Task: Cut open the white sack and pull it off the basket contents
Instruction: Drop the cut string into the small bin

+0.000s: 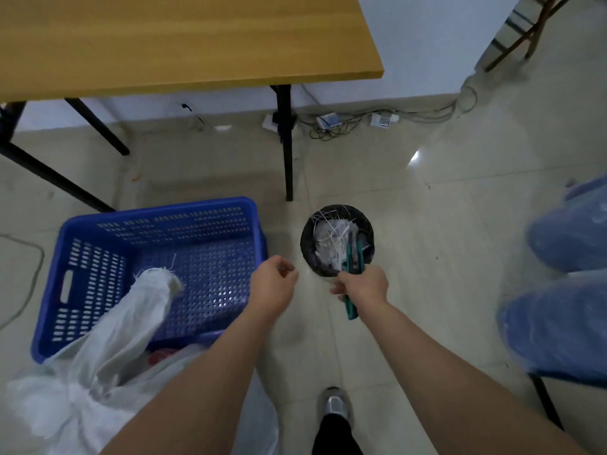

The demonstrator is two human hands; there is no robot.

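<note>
A blue perforated plastic basket [82, 231] stands on the floor at lower left. A white woven sack [108, 336] leans over its near edge, its frayed mouth lying inside the basket; something red shows under its lower part. My right hand [363, 285] grips green-handled scissors [349, 307], their blades pointing into a small black bin [308, 231] full of white strips. My left hand [274, 284] hovers between basket and bin, fingers loosely curled, holding nothing that I can see.
A wooden table [184, 37] on black legs [287, 152] stands ahead. Power strips and cables [361, 121] lie along the wall. Blue plastic-covered bundles [558, 290] sit at the right. My shoe [335, 408] is at the bottom.
</note>
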